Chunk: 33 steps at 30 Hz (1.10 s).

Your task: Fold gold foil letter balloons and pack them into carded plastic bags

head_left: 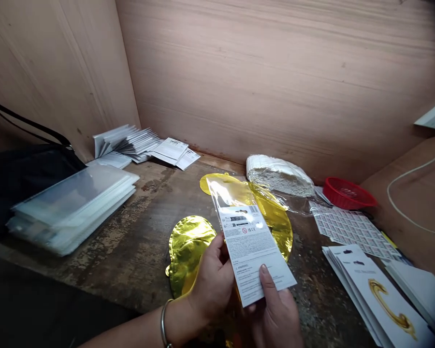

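Observation:
A white printed card (253, 256) with a hang hole, small text and a barcode faces me, tilted. A clear plastic bag (226, 191) extends beyond its top edge; how far the card sits inside it I cannot tell. My left hand (213, 280), with a metal bangle at the wrist, grips the left edge, its fingers partly hidden behind. My right hand (279, 314) pinches the lower edge, thumb on the printed face. Gold foil balloons lie on the table around and beneath: one rounded foil piece (188, 246) by my left hand, another gold foil piece (281, 227) behind the card.
A stack of clear bags (76, 203) lies left, with folded printed cards (170, 151) behind. A white bundle in clear plastic (279, 175), a red basket (350, 193), a sticker sheet (355, 229) and balloon-picture cards (380, 295) stand right. Wooden panels (275, 82) enclose the table.

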Each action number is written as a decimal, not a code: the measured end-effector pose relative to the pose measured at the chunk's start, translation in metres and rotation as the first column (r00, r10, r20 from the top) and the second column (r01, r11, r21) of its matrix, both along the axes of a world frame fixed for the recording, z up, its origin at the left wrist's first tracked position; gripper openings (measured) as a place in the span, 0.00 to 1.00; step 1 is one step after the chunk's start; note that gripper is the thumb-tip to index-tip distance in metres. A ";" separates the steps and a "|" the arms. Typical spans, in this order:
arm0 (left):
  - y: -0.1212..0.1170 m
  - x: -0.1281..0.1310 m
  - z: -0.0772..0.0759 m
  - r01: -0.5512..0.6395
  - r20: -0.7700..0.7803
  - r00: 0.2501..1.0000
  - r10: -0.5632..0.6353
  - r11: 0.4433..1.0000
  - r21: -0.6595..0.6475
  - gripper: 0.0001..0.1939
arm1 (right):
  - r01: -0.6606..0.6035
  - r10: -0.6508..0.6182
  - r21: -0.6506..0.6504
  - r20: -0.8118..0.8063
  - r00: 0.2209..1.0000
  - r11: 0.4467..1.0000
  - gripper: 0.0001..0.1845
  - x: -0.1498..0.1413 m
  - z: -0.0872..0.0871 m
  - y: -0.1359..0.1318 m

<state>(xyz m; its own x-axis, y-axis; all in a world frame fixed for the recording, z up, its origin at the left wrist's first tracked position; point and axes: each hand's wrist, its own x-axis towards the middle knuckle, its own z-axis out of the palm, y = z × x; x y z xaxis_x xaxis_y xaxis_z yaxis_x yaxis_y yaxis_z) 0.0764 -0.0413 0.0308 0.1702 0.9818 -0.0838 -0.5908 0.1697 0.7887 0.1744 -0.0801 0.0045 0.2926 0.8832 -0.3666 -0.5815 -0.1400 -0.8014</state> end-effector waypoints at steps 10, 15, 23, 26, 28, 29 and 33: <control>-0.010 0.003 -0.004 -0.039 -0.012 0.999 0.039 0.999 0.013 0.21 | 0.141 -0.141 -0.007 -0.012 0.990 0.990 0.43 -0.018 0.003 0.002; -0.001 0.001 -0.002 -0.062 -0.073 0.996 0.060 0.998 -0.025 0.19 | 0.113 -0.112 -0.046 0.038 0.993 0.992 0.38 -0.014 -0.001 -0.003; -0.009 -0.006 -0.011 0.210 0.120 0.974 -0.193 0.966 -0.152 0.23 | 0.082 -0.071 -0.068 0.152 0.986 0.994 0.20 -0.014 0.004 -0.005; -0.011 -0.005 -0.012 0.412 0.246 0.901 -0.357 0.881 -0.233 0.33 | 0.086 -0.067 -0.082 0.214 0.974 0.993 0.22 -0.027 0.005 -0.005; -0.007 -0.009 -0.006 0.395 0.291 0.901 -0.321 0.885 -0.245 0.29 | 0.057 -0.043 -0.041 0.287 0.957 0.998 0.22 -0.021 0.009 -0.002; -0.005 -0.012 -0.001 0.341 0.297 0.918 -0.263 0.906 -0.252 0.27 | 0.071 -0.071 0.012 0.368 0.927 0.997 0.24 -0.013 0.012 -0.002; -0.001 -0.023 0.006 0.082 0.146 0.988 -0.045 0.962 -0.260 0.16 | -0.013 -0.366 0.407 0.834 0.412 0.913 0.29 0.025 0.018 -0.012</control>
<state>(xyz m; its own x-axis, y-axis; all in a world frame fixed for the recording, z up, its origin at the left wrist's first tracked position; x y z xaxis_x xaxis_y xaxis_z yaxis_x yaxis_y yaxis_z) 0.0533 -0.0420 0.0370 0.2596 0.9147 -0.3099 -0.6719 0.4015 0.6224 0.1997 -0.0922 0.0229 0.4432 0.7649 0.4674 0.4921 0.2282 -0.8401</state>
